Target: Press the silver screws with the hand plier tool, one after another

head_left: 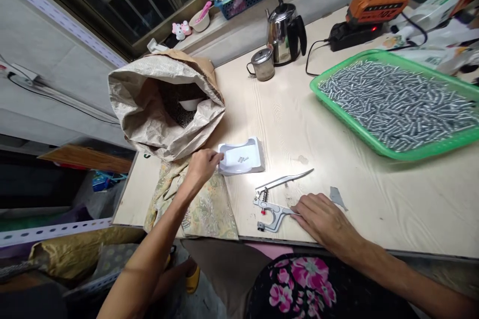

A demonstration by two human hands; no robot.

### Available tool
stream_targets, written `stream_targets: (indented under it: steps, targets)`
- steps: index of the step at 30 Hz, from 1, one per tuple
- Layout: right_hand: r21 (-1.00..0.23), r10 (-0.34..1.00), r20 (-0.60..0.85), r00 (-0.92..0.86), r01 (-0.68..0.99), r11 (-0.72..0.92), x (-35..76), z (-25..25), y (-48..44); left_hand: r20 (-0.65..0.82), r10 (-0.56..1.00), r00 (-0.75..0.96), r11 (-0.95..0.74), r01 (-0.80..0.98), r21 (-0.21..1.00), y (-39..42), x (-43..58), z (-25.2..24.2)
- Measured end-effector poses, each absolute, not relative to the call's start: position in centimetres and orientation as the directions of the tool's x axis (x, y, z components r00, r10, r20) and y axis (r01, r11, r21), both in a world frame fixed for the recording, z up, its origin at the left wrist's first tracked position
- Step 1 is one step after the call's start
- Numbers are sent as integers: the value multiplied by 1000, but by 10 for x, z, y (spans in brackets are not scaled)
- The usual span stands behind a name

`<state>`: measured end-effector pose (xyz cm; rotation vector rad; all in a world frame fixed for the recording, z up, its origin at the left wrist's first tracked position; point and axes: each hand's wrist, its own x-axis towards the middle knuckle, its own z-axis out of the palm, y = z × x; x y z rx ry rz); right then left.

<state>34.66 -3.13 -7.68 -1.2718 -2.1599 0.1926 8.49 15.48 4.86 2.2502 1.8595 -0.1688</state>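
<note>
My left hand (204, 165) is closed, its thumb and fingers pinching the left rim of a small white box (258, 157), open at the top. A few small metal pins (242, 159) lie inside the box. My right hand (322, 215) is wrapped round the lower handle of snap-fastener hand pliers (275, 214), which lie on the table near its front edge. The pliers' upper handle is spread away from the lower one, and a spring and a red tip show at the jaw.
A paper sack (149, 124) with small dark pieces and a white scoop stands behind my left hand, beside a patterned cloth (209, 209). To the right is a green basket (354, 135) of metal pins. A kettle (282, 35), metal cup (263, 66) and orange battery (377, 4) stand behind.
</note>
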Motion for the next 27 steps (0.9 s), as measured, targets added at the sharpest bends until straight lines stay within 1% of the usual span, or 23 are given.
stream_targets:
  steps: [2, 3, 7, 9, 11, 13, 17, 23, 27]
  targets:
    - [-419, 831, 427, -357, 736, 531, 347, -79, -32, -174, 973, 151, -137, 986, 90, 140, 55, 56]
    - [-421, 831, 424, -361, 734, 533, 348, -80, -33, -181, 977, 115, -101, 991, 84, 131, 40, 56]
    - [-409, 815, 442, -374, 725, 554, 351, -81, -34, -191, 981, -29, 25, 999, -24, 98, -17, 44]
    - [-399, 802, 457, -385, 717, 571, 353, -81, -34, -187, 981, -60, 48, 996, -72, 85, -36, 35]
    - [-388, 789, 470, -396, 710, 587, 354, -80, -32, -172, 982, -73, 58, 994, -92, 76, -46, 27]
    - [-373, 780, 475, -407, 710, 598, 354, -80, -32, -168, 984, -51, 30, 992, -125, 72, -50, 19]
    - [-344, 766, 485, -421, 714, 610, 354, -81, -32, -200, 979, 40, -84, 973, -215, 69, -50, 10]
    - [-339, 769, 484, -416, 722, 604, 354, -83, -32, -261, 954, 150, -222, 936, -273, 77, -57, 5]
    - [-338, 781, 476, -404, 736, 586, 352, -81, -33, -276, 937, 214, -292, 914, -281, 86, -59, 4]
